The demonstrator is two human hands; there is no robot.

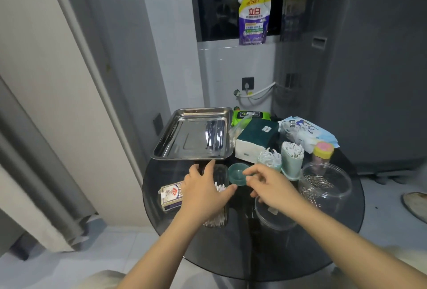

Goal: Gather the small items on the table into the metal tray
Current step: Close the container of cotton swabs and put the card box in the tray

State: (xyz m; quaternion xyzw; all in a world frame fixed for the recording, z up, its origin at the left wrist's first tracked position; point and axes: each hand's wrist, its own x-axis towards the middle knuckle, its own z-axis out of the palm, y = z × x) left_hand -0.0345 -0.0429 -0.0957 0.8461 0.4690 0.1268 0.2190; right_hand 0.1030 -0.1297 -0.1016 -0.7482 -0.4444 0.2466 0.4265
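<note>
A round dark glass table (342,238) holds many small things; at its near left lies a pack of playing cards (170,195), flat on the glass; just right of the cards the left hand (204,192) hangs over a clear box of cotton swabs (218,216), its fingers spread wide and holding nothing, with the thumb reaching right; whether it touches the box cannot be told. At the far left of the table sits the metal tray (191,137), shiny, with only some thin metal tools (215,136) inside. Between the two hands sits a small green lid (238,174), open side up; the right hand (271,185) pinches its right rim with the fingertips. Near the right hand lies a clear round lid (275,218), partly hidden by the wrist. Far behind stands a green tissue pack (256,139); right of it are two green cups of cotton swabs (292,155), then a little jar with a yellow and pink lid (323,151). At the right stands a clear round tub of paper clips (324,183); a blue wet wipe pack (309,133) lies at the far right.
</note>
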